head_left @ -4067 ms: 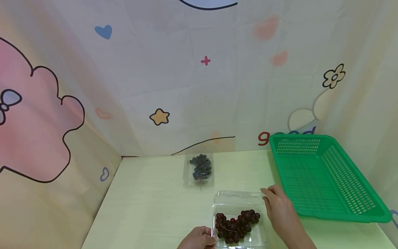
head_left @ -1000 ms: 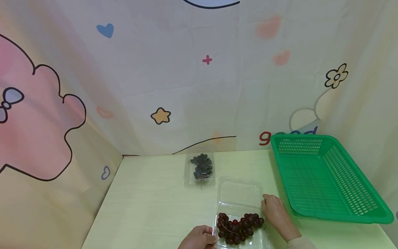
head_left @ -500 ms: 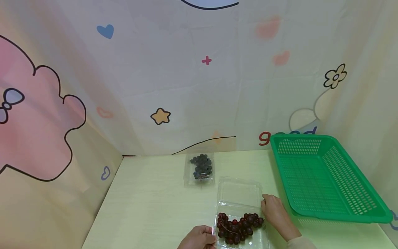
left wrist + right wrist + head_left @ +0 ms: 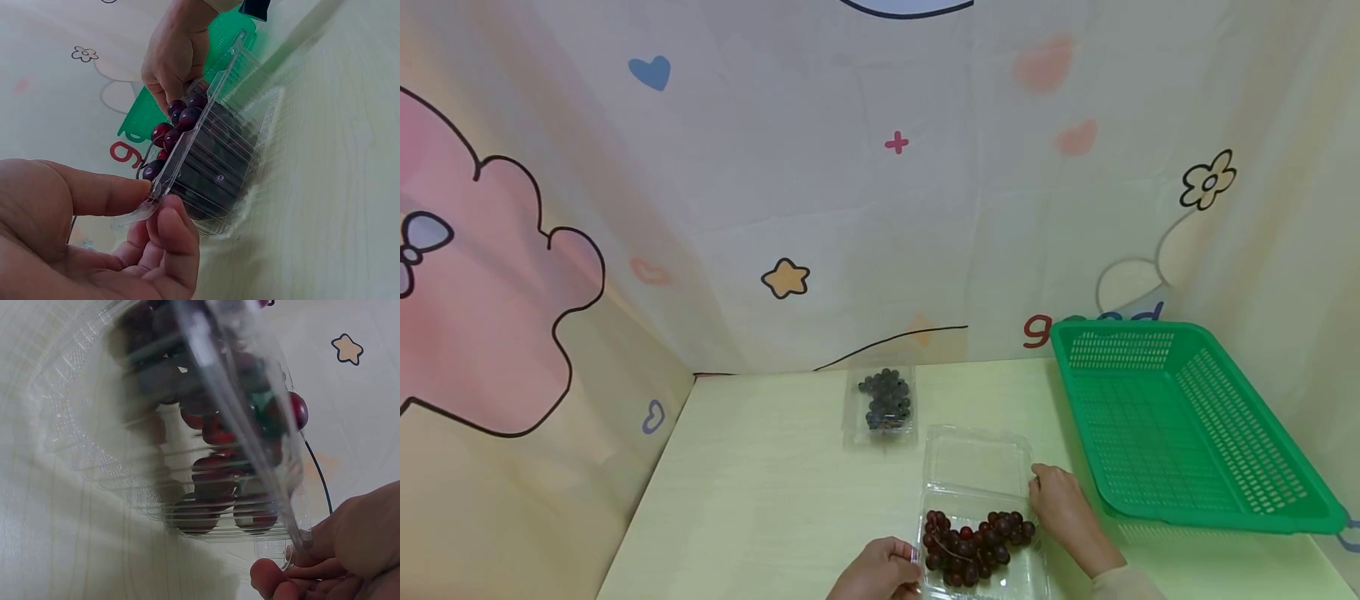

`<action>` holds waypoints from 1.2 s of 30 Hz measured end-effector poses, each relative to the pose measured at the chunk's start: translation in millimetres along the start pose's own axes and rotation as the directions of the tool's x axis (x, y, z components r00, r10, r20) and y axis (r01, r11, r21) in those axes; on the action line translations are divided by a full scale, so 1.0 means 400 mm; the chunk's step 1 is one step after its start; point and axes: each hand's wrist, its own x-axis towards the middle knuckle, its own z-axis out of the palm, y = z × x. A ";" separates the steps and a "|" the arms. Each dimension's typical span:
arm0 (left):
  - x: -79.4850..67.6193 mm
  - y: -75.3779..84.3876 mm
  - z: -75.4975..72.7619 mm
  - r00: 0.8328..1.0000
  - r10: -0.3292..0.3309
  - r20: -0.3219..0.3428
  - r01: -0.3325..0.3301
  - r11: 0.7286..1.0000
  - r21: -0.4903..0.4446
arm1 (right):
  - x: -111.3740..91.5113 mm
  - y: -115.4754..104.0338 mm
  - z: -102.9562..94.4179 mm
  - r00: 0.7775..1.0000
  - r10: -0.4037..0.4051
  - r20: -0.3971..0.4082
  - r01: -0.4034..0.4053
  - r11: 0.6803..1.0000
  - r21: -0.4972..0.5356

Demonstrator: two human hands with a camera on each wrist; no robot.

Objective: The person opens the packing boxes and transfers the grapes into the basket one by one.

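A clear plastic clamshell box [image 4: 1022, 575] sits at the table's near edge with its lid [image 4: 977, 458] folded back, away from the person. Inside lies a bunch of dark red grapes [image 4: 966, 550]. My left hand [image 4: 880, 571] pinches the box's left rim between thumb and fingers; the left wrist view shows this grip [image 4: 150, 194] closely. At the right side, by the hinge, my right hand [image 4: 1066, 512] pinches the clear plastic edge with thumb and curled fingers [image 4: 269, 575]. Its palm is mostly out of sight in the head view.
A second clear box [image 4: 853, 417] with dark blue-black grapes [image 4: 887, 400] stands at the table's back. To the right is a green plastic basket [image 4: 1150, 433] with nothing in it. A printed curtain [image 4: 835, 183] hangs behind and at both sides.
Since about four seconds ago the lid has swung back and lies flatter, and my right hand has moved down along its side. Over the last second almost nothing has moved.
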 end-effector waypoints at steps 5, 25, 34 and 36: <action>-0.001 0.004 -0.003 1.000 0.031 -0.002 -0.031 0.998 0.049 | 0.000 0.003 -0.002 1.000 0.009 0.018 -0.009 1.000 0.001; 0.046 0.083 -0.018 0.939 0.304 -0.160 -0.265 0.937 0.227 | 0.001 0.006 0.000 1.000 -0.008 -0.009 0.008 1.000 0.003; 0.068 0.118 -0.012 0.904 0.387 -0.184 -0.265 0.842 0.469 | 0.000 0.002 -0.002 1.000 -0.002 -0.001 0.002 1.000 0.005; 0.071 0.124 -0.008 0.902 0.393 -0.179 -0.268 0.835 0.480 | 0.000 0.001 -0.003 1.000 0.005 0.001 -0.005 1.000 0.008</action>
